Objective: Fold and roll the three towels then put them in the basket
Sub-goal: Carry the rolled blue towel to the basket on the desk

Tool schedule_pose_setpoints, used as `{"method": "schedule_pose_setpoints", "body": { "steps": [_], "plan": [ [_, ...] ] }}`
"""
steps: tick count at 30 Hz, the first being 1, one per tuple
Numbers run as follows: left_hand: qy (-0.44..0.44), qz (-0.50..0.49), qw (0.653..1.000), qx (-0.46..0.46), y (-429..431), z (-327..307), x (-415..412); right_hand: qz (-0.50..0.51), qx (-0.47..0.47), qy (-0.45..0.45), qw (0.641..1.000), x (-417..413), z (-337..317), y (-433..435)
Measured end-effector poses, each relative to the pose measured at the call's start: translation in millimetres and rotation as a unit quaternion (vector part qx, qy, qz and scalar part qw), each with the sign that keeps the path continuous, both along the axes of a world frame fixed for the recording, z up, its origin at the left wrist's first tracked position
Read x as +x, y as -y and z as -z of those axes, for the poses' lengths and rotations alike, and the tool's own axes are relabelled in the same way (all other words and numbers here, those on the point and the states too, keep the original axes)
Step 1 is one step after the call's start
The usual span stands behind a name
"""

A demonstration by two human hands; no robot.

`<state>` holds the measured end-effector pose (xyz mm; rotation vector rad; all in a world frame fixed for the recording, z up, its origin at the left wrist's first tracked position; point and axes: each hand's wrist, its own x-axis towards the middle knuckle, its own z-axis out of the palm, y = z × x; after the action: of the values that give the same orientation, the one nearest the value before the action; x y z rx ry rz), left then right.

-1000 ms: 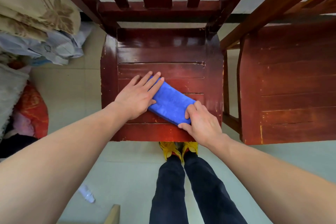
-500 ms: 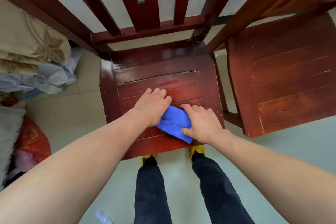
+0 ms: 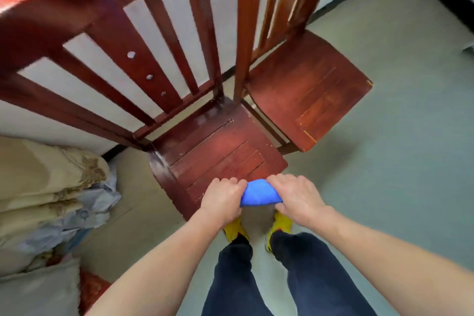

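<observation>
Here, in the head view, a rolled blue towel (image 3: 259,194) sits between the two hands at the front edge of the dark red wooden chair seat (image 3: 218,151). The left hand (image 3: 222,199) clasps the towel's left end, fingers curled over the top, knuckles up. The right hand (image 3: 295,197) clasps the right end the same way, its fingers bent over the roll. Only the middle of the towel shows, a short rounded bulge between the two fists; both ends are hidden under the palms. Whether the roll rests on the seat edge or is lifted just off it cannot be told. Below the hands are the person's dark trousers (image 3: 282,277) and yellow shoes (image 3: 234,229) on the pale floor. A second wooden chair (image 3: 307,90) stands just beside the first, to the right. Folded beige bedding (image 3: 46,187) is piled at the left.
</observation>
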<state>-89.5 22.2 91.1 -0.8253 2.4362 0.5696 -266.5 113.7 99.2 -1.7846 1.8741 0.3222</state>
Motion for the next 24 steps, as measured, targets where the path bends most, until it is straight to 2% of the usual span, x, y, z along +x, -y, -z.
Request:
{"method": "schedule_pose_setpoints", "body": {
  "steps": [6, 11, 15, 21, 23, 24],
  "plan": [
    [-0.038, 0.149, 0.985, -0.074, -42.1, -87.7, -82.4, 0.153, -0.042, -0.051, 0.986, -52.1, -81.2, -90.9],
    [-0.076, 0.275, 0.951, -0.118, -119.1, -141.9, -172.6, 0.264, -0.098, -0.087, 0.956, -105.9, -138.8, -204.8],
    [-0.119, 0.364, 0.912, -0.150, -220.4, -178.4, -250.7, 0.349, -0.136, -0.128, 0.918, -148.2, -175.2, -326.1],
    [-0.180, 0.466, 0.848, -0.176, -392.3, -224.7, -361.3, 0.443, -0.125, -0.188, 0.868, -212.2, -217.5, -517.3],
    [-0.198, 0.518, 0.812, -0.183, -465.3, -242.8, -404.8, 0.490, -0.120, -0.215, 0.836, -233.1, -234.1, -594.3],
    [-0.200, 0.526, 0.807, -0.181, -483.3, -249.1, -417.3, 0.494, -0.124, -0.222, 0.831, -240.7, -240.3, -612.7]
  ]
}}
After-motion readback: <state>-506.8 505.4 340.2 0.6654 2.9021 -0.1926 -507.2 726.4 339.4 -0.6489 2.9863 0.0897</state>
